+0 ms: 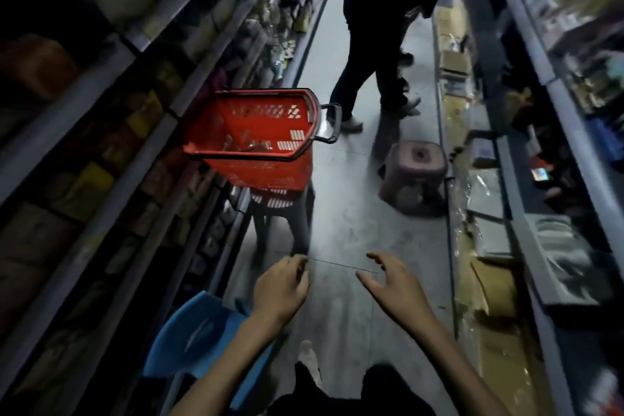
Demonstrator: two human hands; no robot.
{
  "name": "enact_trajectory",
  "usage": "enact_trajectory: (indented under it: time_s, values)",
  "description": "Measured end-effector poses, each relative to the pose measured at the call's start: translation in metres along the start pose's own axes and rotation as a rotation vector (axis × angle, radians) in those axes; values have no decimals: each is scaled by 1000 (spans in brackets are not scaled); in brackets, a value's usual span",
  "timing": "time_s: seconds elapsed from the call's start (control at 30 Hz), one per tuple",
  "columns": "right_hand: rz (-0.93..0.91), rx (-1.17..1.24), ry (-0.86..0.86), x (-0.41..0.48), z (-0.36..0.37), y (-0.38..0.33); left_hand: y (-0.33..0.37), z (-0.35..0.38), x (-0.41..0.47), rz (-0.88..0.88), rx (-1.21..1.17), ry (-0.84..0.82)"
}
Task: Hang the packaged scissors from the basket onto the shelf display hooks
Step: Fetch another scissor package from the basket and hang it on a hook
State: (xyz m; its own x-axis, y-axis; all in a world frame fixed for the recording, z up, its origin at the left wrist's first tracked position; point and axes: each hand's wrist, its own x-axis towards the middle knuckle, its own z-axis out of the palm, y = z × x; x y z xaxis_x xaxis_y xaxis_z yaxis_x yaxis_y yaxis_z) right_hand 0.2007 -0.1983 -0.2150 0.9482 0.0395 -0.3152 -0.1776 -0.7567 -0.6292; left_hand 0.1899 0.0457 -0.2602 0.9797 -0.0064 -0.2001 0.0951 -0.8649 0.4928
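A red shopping basket point(216, 127) stands on a stool against the left shelving, ahead of me in a dim aisle. A few clear packages point(251, 143) lie at its bottom, too blurred to identify. My left hand point(282, 287) hovers low in front of me, fingers loosely curled and holding nothing. My right hand point(395, 284) floats beside it with fingers spread and relaxed, also holding nothing. Both hands are well short of the basket. No display hooks can be made out in the blurred shelves.
A person in dark clothes point(381, 44) stands in the aisle beyond the basket. A brown plastic stool point(417, 165) sits on the floor to the right. A blue plastic chair point(196, 331) is at my lower left. Stocked shelves point(101, 132) line both sides.
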Motion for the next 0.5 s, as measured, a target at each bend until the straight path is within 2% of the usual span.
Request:
enact_trajectory:
  time_s: [0.2, 0.33, 0.5]
  values:
    - [-23, -50, -71, 77, 2, -30, -29, -29, 112, -40, 101, -4]
    - [-62, -85, -116, 138, -2, -42, -38, -36, 201, -21, 183, 60]
    - [-112, -126, -162, 226, -12, -59, -45, -34, 298, -13, 367, 17]
